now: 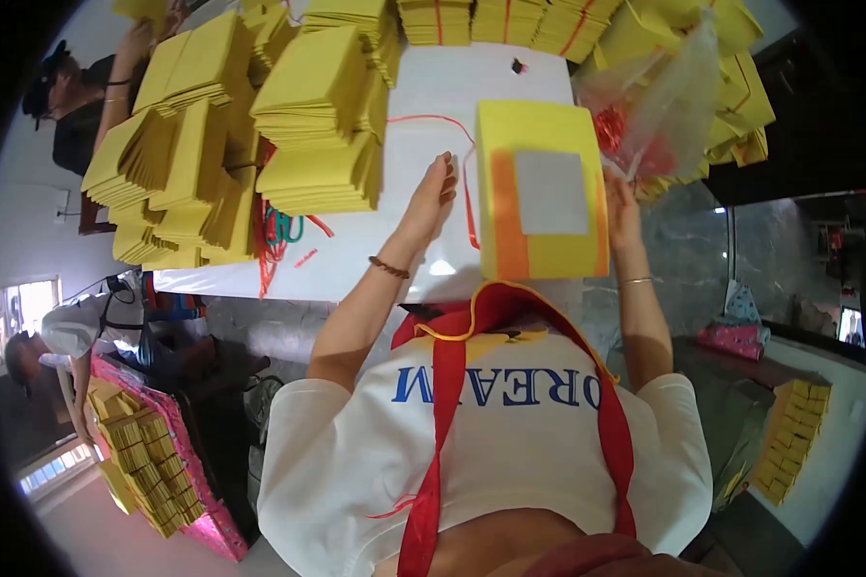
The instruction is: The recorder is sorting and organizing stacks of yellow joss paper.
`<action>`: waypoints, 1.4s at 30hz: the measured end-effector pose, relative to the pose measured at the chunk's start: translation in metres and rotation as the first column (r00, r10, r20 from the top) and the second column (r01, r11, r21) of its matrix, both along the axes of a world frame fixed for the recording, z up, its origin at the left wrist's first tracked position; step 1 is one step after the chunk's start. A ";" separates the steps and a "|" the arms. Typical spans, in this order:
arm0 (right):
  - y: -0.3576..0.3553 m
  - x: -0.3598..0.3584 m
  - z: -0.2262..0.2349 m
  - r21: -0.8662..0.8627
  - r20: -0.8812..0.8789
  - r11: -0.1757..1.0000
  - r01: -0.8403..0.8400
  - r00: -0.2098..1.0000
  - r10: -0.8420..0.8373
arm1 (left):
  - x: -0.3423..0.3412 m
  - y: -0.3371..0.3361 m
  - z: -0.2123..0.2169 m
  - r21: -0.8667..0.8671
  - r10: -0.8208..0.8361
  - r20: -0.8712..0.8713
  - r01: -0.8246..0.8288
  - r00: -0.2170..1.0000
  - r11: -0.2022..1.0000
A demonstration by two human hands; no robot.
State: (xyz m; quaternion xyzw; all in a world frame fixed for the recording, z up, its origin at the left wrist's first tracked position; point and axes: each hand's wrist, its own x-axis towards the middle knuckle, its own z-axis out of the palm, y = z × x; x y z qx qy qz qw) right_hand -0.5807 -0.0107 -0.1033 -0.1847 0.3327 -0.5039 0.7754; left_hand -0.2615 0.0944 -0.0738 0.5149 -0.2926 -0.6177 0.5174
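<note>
The left hand (431, 204) hung over the smooth white tabletop (423, 82), its fingers loosely bent and released, with nothing visible in its grasp. Just beside its fingertips ran 1 thin red ribbon (468, 192), curving down along the left side of a rectangular yellow block (541, 135) with an orange strip and a flat grey panel on top. This block lay at the table's near edge, between the 2 hands. The right hand (623, 213) was at the block's right side, partly hidden; whether it grasped anything, I cannot tell. Just beyond it stood a clear plastic bag (681, 101) with red material inside. Folded yellow paper stacks (310, 87) were heaped to the left, near teal looped handles (284, 227) and loose red strips (271, 255). At far left were 2 other people.
</note>
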 end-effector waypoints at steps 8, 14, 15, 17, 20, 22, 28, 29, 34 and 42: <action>0.025 0.028 -0.007 -0.240 -0.116 0.971 -0.003 0.993 -0.025 | -0.062 -0.009 -0.038 -0.249 0.009 -0.299 -0.087 0.954 0.965; 0.038 0.026 -0.028 -0.072 -0.271 0.987 -0.146 0.955 0.122 | -0.080 0.000 -0.016 -0.023 0.048 -0.205 -0.054 0.978 0.998; 0.036 0.027 -0.029 -0.084 -0.317 0.982 -0.169 0.939 0.135 | -0.081 0.000 -0.017 -0.023 0.065 -0.203 -0.071 0.977 0.997; 0.030 0.023 -0.029 -0.097 -0.360 0.973 -0.208 0.919 0.161 | -0.081 -0.004 -0.019 -0.059 0.040 -0.232 -0.055 0.972 0.997; 0.031 0.026 -0.007 0.015 -0.274 0.984 -0.179 0.945 0.176 | -0.084 -0.007 -0.032 -0.055 0.090 -0.225 -0.105 0.970 0.993; 0.025 0.014 -0.016 -0.083 -0.227 0.967 -0.239 0.950 0.215 | -0.092 -0.008 -0.034 -0.058 0.111 -0.224 -0.127 0.968 0.990; 0.031 0.011 -0.030 -0.238 -0.018 0.952 -0.193 0.981 0.194 | -0.103 0.003 -0.038 -0.107 0.193 -0.115 -0.206 0.974 0.973; 0.034 0.011 -0.027 -0.200 0.094 0.958 -0.205 0.969 0.228 | -0.104 0.007 -0.038 -0.079 0.191 -0.181 -0.208 0.965 0.975; 0.050 0.018 -0.032 -0.142 -0.064 0.974 -0.177 0.983 0.170 | -0.101 0.031 -0.033 -0.050 0.237 -0.213 -0.253 0.948 0.966; 0.056 0.037 -0.002 0.181 -0.085 0.972 -0.150 0.982 0.167 | -0.101 0.041 -0.025 0.008 0.322 -0.113 -0.324 0.940 0.946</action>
